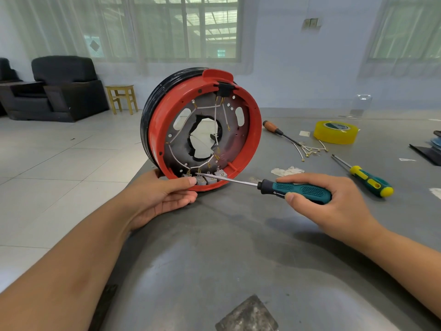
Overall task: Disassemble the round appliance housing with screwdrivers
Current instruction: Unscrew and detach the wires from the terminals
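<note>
The round housing [253,130], red rim with a black outer band, stands on edge near the table's left side, its open inside facing me with white wires and grey terminal blocks at the bottom. My left hand [164,194] holds its lower rim, thumb on the rim's inside by the grey blocks. My right hand [329,199] grips a teal-and-black screwdriver [298,188]. Its shaft points left and the tip sits at the terminals near the lower rim.
On the grey metal table [238,247] to the right lie an orange-handled screwdriver [274,129], a green-and-yellow screwdriver [367,180], loose white wires [310,150], a yellow tape roll [336,132] and paper scraps. The table's left edge runs just beside the housing. Black armchairs and a wooden stool stand far left.
</note>
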